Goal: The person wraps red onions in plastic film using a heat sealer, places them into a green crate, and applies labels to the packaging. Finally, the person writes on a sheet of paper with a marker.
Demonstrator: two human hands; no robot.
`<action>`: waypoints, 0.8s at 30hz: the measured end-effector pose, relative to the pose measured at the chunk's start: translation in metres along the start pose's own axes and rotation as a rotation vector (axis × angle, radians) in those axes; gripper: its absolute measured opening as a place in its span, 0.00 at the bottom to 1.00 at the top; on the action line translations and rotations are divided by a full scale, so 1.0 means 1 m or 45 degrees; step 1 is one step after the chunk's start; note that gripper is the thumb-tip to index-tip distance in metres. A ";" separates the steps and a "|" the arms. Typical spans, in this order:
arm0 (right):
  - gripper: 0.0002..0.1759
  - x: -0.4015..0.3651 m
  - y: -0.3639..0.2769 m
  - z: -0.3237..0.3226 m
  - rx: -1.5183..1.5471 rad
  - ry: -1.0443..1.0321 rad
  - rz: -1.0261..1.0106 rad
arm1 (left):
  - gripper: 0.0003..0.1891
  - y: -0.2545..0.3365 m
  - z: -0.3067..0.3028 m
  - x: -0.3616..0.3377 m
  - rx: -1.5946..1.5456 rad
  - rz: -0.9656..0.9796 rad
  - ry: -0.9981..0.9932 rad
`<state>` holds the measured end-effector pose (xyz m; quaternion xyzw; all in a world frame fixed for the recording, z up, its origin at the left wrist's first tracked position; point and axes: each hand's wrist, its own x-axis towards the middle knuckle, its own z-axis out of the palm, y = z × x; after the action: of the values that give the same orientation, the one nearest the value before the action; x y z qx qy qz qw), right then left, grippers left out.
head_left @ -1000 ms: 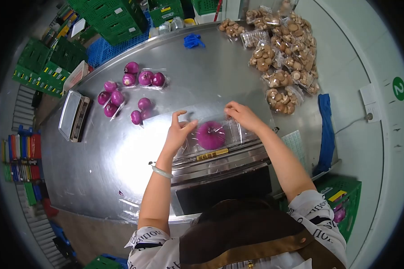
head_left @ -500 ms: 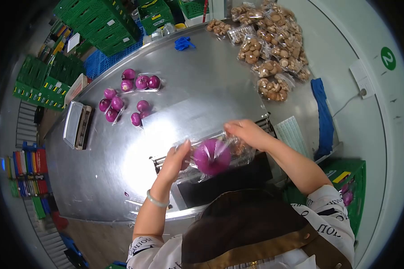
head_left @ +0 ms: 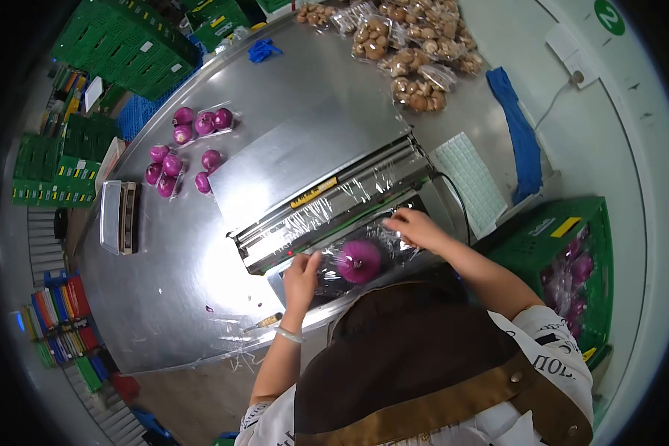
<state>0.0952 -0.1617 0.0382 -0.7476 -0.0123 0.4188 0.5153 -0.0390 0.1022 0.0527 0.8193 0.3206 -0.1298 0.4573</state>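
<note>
A red onion (head_left: 358,262) sits in front of me with clear cling film (head_left: 400,251) around it, over the dark plate of a film wrapping machine (head_left: 316,195). At the onion's left, my left hand (head_left: 300,281) is closed on the film, thumb and fingers pinched. My right hand (head_left: 419,229) grips the film on the opposite side, close to the machine's front bar. Stretched film shows across the machine's rollers behind the onion.
Several red onions (head_left: 172,164) lie at the table's left, near a scale (head_left: 120,217). Bagged mushrooms (head_left: 417,91) are heaped at the back. A green crate (head_left: 599,271) with bagged onions stands at right. A knife (head_left: 264,322) lies by the front edge.
Both hands have lowered the film-covered onion toward my body, exposing the wrapping machine behind it. The view has shifted, showing more of the crate at right.
</note>
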 end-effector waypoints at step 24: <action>0.19 -0.015 0.180 0.094 0.123 1.317 -0.297 | 0.17 0.005 0.102 0.040 0.713 1.342 0.088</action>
<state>-0.0485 -0.1814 -0.1038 -0.8256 0.1796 -0.0645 0.5309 0.0029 0.0315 -0.0195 0.9610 -0.1610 0.0620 0.2161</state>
